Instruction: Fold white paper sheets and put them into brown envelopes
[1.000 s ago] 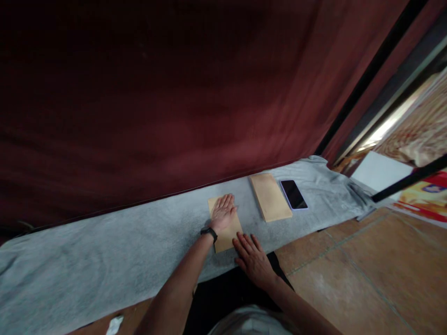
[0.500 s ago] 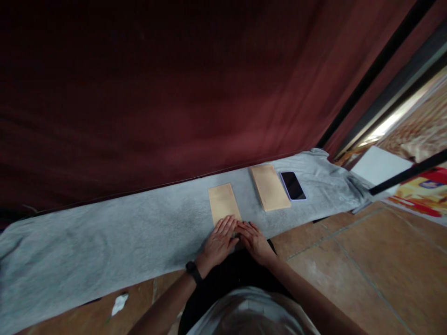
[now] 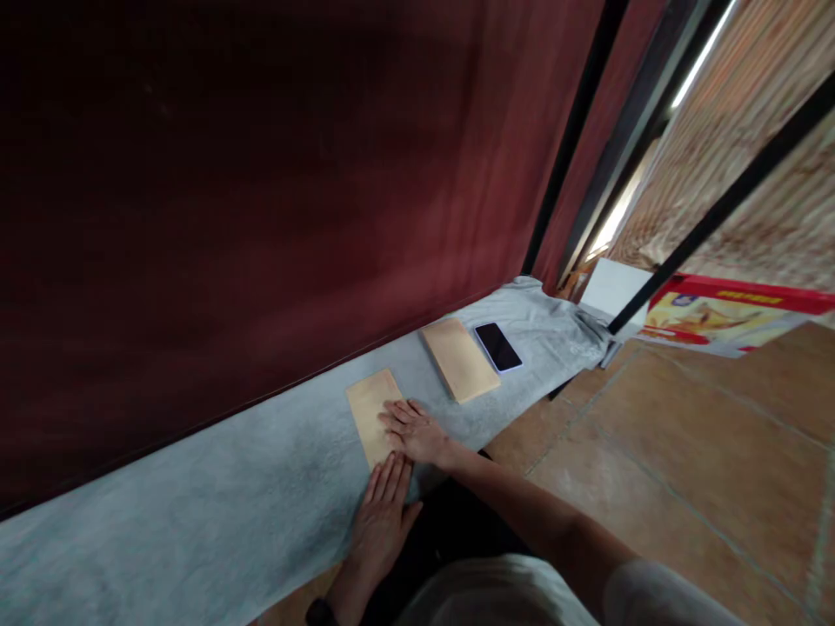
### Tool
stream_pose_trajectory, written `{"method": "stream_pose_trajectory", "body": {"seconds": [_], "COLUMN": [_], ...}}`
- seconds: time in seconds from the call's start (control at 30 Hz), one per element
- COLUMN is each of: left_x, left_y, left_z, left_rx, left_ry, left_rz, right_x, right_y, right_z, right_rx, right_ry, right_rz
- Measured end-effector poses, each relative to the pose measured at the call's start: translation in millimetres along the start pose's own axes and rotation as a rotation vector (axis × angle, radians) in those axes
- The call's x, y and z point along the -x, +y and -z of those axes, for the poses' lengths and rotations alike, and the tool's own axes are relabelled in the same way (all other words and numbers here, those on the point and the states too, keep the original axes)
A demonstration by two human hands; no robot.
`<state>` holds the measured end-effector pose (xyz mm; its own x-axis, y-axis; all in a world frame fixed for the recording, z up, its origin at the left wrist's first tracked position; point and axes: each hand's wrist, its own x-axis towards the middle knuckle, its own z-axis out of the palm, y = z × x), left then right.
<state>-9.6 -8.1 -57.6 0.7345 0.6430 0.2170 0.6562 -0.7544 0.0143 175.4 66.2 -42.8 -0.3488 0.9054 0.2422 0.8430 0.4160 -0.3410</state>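
Observation:
A tan envelope (image 3: 366, 405) lies flat on a long grey cloth (image 3: 196, 504) spread along the floor by a dark red curtain. My right hand (image 3: 415, 430) lies flat across the envelope's near half, fingers stretched out to the left. My left hand (image 3: 382, 513) rests flat on the cloth just below the envelope's near edge, fingers together and pointing up at it. Neither hand holds anything. A stack of similar tan envelopes (image 3: 460, 359) lies further right on the cloth.
A black phone (image 3: 498, 347) lies beside the stack. The dark red curtain (image 3: 261, 191) hangs behind the cloth. Brown floor tiles (image 3: 684, 452) spread to the right. A white sheet (image 3: 613, 287) and a red-and-yellow printed banner (image 3: 711, 317) lie beyond the cloth's far end.
My left hand slid back off the envelope down to its near edge. My right hand moved up onto the envelope and turned leftward. The view swung to the right.

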Motion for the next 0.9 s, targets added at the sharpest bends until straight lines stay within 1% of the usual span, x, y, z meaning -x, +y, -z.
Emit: {"method": "stream_pose_trajectory", "body": {"seconds": [0.17, 0.27, 0.33, 0.43, 0.53, 0.6, 0.7, 0.77, 0.83, 0.9], "left_x": [-0.5, -0.4, -0.5, -1.2, -2.8, -4.1, -3.4, 0.1, 5.0, 8.6], "left_y": [-0.2, -0.9, -0.1, 3.7, 8.0, 9.2, 9.7, 10.5, 11.3, 10.8], "left_z": [1.6, 0.6, 1.2, 5.7, 12.1, 15.1, 15.6, 12.6, 6.8, -0.2], "left_rx": [-0.011, -0.006, -0.003, 0.012, 0.047, 0.078, 0.127, 0.170, 0.238, 0.352], "left_ry": [0.036, 0.050, 0.041, 0.003, -0.031, -0.045, -0.052, -0.047, -0.005, 0.073], "left_rz": [-0.001, -0.014, -0.013, 0.016, 0.039, 0.049, 0.057, 0.083, 0.189, 0.379], "right_x": [-23.0, -26.4, -22.3, -4.2, 24.9, 45.8, 73.9, 88.0, 96.1, 97.1], "right_y": [8.5, 7.6, 5.6, 2.2, 0.9, 2.2, 4.2, 3.0, -1.3, -8.0], "right_z": [-8.0, -9.1, -8.3, -5.7, -2.7, 0.4, 9.0, 16.9, 24.4, 29.2], "right_rx": [0.063, 0.075, 0.076, 0.057, -0.012, -0.054, -0.088, -0.096, -0.096, -0.095], "right_ry": [0.028, 0.039, 0.038, 0.033, 0.038, 0.040, 0.035, 0.029, 0.020, 0.021], "right_rz": [-0.115, -0.177, -0.206, -0.191, -0.133, -0.119, -0.081, -0.057, -0.051, -0.098]}}
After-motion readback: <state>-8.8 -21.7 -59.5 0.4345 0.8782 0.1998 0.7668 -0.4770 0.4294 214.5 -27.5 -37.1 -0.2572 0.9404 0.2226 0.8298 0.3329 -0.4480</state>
